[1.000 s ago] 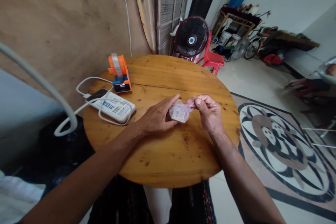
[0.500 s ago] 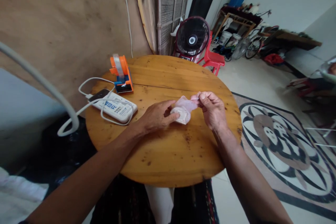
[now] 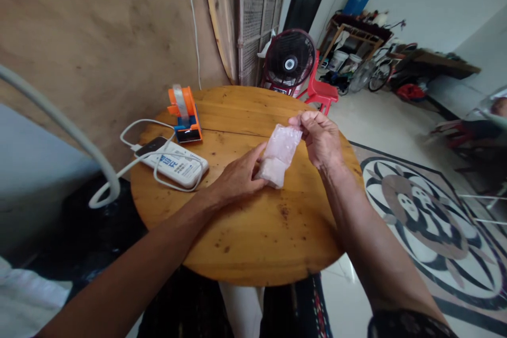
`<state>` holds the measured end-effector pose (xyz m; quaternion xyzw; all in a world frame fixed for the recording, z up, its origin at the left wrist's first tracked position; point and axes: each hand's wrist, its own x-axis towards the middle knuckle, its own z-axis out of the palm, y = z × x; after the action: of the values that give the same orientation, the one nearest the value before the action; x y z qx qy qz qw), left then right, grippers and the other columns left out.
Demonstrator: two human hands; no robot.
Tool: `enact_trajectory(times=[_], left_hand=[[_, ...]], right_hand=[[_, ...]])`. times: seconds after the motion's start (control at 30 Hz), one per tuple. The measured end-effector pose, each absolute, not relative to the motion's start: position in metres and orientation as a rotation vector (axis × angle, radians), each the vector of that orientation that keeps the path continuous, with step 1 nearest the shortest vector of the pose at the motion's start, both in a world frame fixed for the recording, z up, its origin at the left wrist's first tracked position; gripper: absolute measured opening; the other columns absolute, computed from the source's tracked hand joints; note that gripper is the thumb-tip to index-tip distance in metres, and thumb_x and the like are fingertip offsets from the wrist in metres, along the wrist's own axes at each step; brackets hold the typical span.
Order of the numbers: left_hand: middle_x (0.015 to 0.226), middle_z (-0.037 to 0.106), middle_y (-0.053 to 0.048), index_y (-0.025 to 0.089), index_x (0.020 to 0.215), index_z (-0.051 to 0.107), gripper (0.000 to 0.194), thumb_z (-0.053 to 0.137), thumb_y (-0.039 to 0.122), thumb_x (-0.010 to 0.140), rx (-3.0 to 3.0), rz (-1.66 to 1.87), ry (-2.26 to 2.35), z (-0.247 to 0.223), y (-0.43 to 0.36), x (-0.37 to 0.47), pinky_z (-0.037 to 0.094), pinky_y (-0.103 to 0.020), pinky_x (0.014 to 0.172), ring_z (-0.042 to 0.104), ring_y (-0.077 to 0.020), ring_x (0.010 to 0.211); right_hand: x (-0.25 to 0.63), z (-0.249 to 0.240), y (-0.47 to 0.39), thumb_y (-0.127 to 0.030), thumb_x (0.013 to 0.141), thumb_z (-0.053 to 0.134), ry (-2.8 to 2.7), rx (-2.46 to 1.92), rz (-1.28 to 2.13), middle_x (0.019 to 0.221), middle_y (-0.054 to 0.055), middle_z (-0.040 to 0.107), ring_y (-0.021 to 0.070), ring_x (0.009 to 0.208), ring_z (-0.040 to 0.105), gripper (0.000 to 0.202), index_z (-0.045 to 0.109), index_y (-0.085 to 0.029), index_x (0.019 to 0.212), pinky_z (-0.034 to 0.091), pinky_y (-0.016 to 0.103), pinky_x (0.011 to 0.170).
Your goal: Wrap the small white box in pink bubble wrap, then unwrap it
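Observation:
A pale pink, bubble-wrap-like pouch (image 3: 283, 143) stretches between my hands above the round wooden table (image 3: 253, 253). Something whitish and blocky fills its lower end; the wrapping hides what it is. My left hand (image 3: 241, 171) grips that filled end from the left, thumb in front and fingers behind. At the upper right corner of the pouch, my right hand (image 3: 319, 134) pinches the edge between thumb and fingertips. The upper part of the pouch lies flat and spread out.
An orange and blue tape dispenser (image 3: 185, 115) stands at the table's back left. Before it lies a white power bank (image 3: 180, 163) with a looped white cable (image 3: 174, 186). Behind the table are a dark fan (image 3: 290, 63) and a red chair (image 3: 321, 91).
My right hand has moved up and slightly away, drawing the crumpled pouch out into a longer, flatter shape. My left hand stays at the filled end.

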<state>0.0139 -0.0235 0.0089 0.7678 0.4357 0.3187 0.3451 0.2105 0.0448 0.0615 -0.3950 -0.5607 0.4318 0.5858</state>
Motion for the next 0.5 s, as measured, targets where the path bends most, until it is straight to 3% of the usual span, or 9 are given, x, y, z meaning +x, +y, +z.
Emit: enact_trajectory(times=[0.13, 0.3, 0.5], left_hand=[[0.132, 0.059, -0.010, 0.024, 0.150, 0.030, 0.087, 0.071, 0.034, 0.074, 2.035, 0.826, 1.140, 0.008, -0.022, 0.014, 0.049, -0.038, 0.086, 0.061, -0.0258, 0.105], [0.130, 0.058, -0.012, 0.019, 0.132, 0.055, 0.058, 0.065, 0.042, 0.080, 2.103, 0.763, 1.153, 0.013, -0.022, 0.013, 0.048, -0.041, 0.092, 0.058, -0.0272, 0.109], [0.130, 0.054, -0.012, 0.016, 0.125, 0.058, 0.058, 0.065, 0.052, 0.079, 2.084, 0.783, 1.108, 0.016, -0.023, 0.012, 0.049, -0.038, 0.088, 0.057, -0.0253, 0.107]], right_hand=[[0.210, 0.054, 0.072, -0.048, 0.077, 0.069, -1.299, -0.996, 1.000, 0.078, 0.001, 0.071, 0.0142, 0.071, 0.065, 0.028, 0.056, -0.022, 0.076, 0.050, 0.027, 0.065], [0.225, 0.044, 0.102, -0.044, 0.075, 0.068, -1.300, -1.164, 1.076, 0.080, 0.003, 0.072, 0.0135, 0.068, 0.063, 0.026, 0.058, -0.020, 0.075, 0.049, 0.027, 0.064], [0.233, 0.019, 0.121, -0.042, 0.069, 0.067, -1.299, -1.229, 1.105, 0.073, 0.002, 0.068, 0.0116, 0.060, 0.057, 0.024, 0.060, -0.020, 0.068, 0.047, 0.024, 0.058]])
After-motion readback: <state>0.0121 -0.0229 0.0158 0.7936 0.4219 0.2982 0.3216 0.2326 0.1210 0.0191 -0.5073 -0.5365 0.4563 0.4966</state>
